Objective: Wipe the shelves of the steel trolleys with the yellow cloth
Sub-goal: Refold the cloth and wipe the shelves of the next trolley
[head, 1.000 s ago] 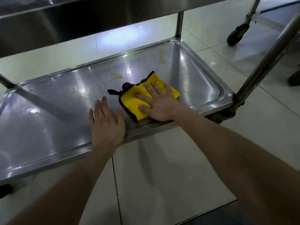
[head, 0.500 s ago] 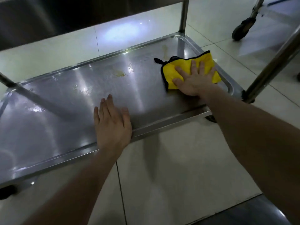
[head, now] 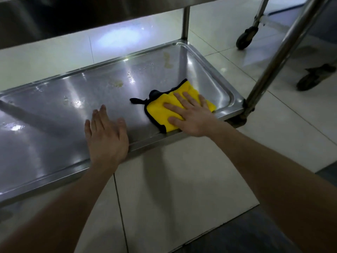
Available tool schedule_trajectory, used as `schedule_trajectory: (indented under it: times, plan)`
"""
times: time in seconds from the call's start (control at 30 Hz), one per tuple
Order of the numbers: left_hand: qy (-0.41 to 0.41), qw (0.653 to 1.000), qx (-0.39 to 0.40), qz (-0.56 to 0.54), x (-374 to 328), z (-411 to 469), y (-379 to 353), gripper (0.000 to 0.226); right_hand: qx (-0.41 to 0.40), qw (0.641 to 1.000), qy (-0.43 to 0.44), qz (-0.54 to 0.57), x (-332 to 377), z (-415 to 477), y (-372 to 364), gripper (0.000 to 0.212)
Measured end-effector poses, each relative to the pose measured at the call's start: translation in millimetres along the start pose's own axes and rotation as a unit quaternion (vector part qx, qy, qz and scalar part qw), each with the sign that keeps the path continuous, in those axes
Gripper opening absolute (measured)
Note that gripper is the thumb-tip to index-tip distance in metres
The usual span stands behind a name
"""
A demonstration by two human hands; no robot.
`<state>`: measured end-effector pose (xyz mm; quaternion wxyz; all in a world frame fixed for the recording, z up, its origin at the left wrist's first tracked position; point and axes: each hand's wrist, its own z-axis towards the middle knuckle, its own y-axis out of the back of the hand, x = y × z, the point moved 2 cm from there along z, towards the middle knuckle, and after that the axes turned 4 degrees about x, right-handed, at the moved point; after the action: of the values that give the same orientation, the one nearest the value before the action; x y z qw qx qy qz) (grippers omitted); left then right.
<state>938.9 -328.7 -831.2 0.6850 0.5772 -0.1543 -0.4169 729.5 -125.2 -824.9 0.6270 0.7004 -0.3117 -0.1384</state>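
The steel trolley's bottom shelf point(head: 54, 110) stretches across the view, wet and shiny, with yellowish stains near the middle and far right. A yellow cloth point(head: 160, 114) with a black edge lies folded on the shelf's near right part. My right hand point(head: 191, 115) presses flat on the cloth with straight, spread fingers, its palm over the front rim. My left hand point(head: 106, 136) rests flat on the bare shelf by the front rim, to the left of the cloth.
The underside of an upper shelf point(head: 73, 15) hangs over the far side. A trolley post point(head: 277, 57) rises at the shelf's right corner. Castors point(head: 246, 38) of another trolley stand on the tiled floor point(head: 173, 189) at the right.
My right hand swept the cloth from the shelf's middle to the far right, then back toward the near right rim. My left hand has stayed in place.
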Motion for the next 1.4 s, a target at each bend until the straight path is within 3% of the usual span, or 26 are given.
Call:
schedule_trajectory:
  times: [0.23,0.47,0.53,0.67,0.8,1.0,1.13,1.23,1.4]
  plan:
    - [-0.001,1.0,0.011,-0.027,-14,-7,8,0.079,0.02,0.991,-0.131,0.009,-89,14,21,0.064]
    - [-0.015,1.0,-0.023,-0.013,-19,-8,10,0.076,-0.004,0.981,-0.191,-0.012,-64,94,28,0.078]
    - [-0.014,0.999,-0.019,-0.031,-18,-8,9,0.077,-0.003,0.986,-0.167,-0.009,-22,106,25,0.078]
    - [0.001,0.989,-0.039,-0.141,-18,-13,16,0.068,0.021,0.999,-0.025,-0.016,88,99,1,0.074]
    - [-0.007,0.957,-0.042,-0.288,-2,-21,35,0.053,0.007,1.0,0.016,-0.021,117,83,-13,0.071]
    - [-0.005,0.996,-0.026,-0.087,136,-20,79,0.06,0.007,1.0,0.0,-0.019,108,81,-11,0.071]
    - [0.033,0.998,-0.017,0.053,220,-31,91,0.067,-0.003,1.0,-0.023,-0.015,105,85,-13,0.078]
    - [0.083,0.995,-0.016,0.053,234,-39,85,0.072,-0.021,0.998,-0.05,-0.022,112,95,-16,0.083]
    - [0.075,0.996,-0.019,0.036,224,-44,83,0.074,-0.016,0.998,-0.053,-0.038,177,121,-23,0.084]
